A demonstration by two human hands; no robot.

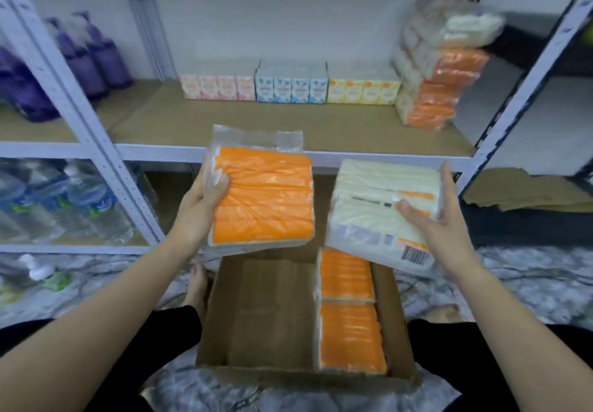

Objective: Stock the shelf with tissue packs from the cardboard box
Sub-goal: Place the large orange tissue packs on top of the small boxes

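The left hand is gripping an orange tissue pack by its left edge, thumb lying on the orange face and fingers tucked beneath. The right hand is holding a second pack, the white-faced pack, barcode side up, with its thumb on top and fingers wrapping the right edge. Both packs are hovering above the cardboard box, just short of the shelf's near rail, each tilted a little towards the other.

The relation that matters is this: the shelf board is lying straight ahead and slightly above both hands, and the stack of packs already placed is standing at the far right of it. That stack is closer to the right hand, so its pack looks the natural one to go first, travelling forward and right. The orange pack's long axis is running near to far, and the left hand would need to cross further over to reach the same pile.

Two more packs are still lying in the right side of the box, end to end; its left side is showing bare cardboard.

Small tissue boxes are lining the back of the shelf, clear of the approach.
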